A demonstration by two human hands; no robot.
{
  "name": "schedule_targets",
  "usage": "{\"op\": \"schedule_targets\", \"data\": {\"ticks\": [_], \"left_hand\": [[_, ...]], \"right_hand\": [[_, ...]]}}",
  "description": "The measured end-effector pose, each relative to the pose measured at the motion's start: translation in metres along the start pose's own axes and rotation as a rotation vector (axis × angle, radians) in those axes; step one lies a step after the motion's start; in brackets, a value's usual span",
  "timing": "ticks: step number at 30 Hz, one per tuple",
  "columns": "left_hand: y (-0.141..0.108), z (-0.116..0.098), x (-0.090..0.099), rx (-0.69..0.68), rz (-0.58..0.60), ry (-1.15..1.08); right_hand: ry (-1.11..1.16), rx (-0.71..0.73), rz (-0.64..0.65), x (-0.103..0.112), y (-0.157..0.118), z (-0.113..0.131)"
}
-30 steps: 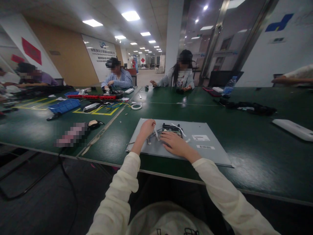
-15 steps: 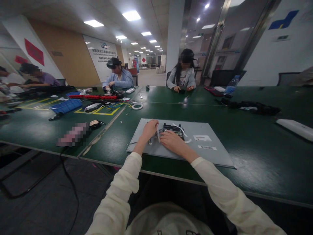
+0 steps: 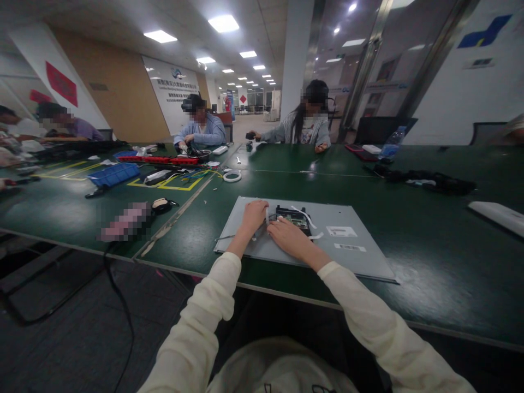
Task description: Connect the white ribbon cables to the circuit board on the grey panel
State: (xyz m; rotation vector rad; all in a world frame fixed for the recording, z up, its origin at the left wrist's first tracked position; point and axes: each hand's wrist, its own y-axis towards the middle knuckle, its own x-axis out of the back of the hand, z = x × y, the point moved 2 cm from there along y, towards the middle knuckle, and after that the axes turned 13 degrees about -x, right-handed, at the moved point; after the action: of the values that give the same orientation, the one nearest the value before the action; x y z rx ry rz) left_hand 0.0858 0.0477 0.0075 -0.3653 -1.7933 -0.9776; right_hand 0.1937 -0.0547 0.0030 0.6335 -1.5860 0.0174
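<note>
A flat grey panel (image 3: 286,255) lies on the green table in front of me. On its middle sits a black frame with a circuit board (image 3: 301,218), with white strips (image 3: 311,220) curling off its right side. My left hand (image 3: 254,216) is closed, pinching a short white strip (image 3: 267,216) left of the frame. My right hand (image 3: 286,236) rests over the frame's near left corner, its fingers pressed together at the lower end of that strip. A grey cable (image 3: 226,237) runs out under my left wrist past the panel's edge. My fingers partly cover the strip and frame.
White tape roll (image 3: 232,176), small wrench (image 3: 238,160) and blue tray (image 3: 113,175) lie beyond the panel to the left. A pouch (image 3: 162,205) is nearer. At right lie a white bar-shaped object (image 3: 497,217) and dark cables (image 3: 434,180). Co-workers sit across the table.
My left fingers have come down closer to the panel, and the strip stands less tall. Across the table, a co-worker's arm has stretched out to the left with a dark object in hand.
</note>
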Motion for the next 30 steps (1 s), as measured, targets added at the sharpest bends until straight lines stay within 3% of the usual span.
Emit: {"op": "schedule_targets", "data": {"ticks": [10, 17, 23, 30], "left_hand": [[-0.001, 0.000, -0.004, -0.009, 0.057, 0.026], [-0.002, -0.001, 0.005, -0.008, -0.031, -0.023], [-0.008, -0.006, 0.008, -0.109, 0.073, -0.111], [-0.021, -0.007, 0.001, -0.077, 0.178, -0.116]], "right_hand": [[0.082, -0.019, -0.007, 0.004, -0.004, 0.007], [0.147, -0.041, -0.014, 0.007, -0.008, 0.007], [0.164, -0.039, -0.033, 0.008, -0.008, 0.009], [0.160, -0.003, -0.035, 0.010, -0.010, 0.012]]}}
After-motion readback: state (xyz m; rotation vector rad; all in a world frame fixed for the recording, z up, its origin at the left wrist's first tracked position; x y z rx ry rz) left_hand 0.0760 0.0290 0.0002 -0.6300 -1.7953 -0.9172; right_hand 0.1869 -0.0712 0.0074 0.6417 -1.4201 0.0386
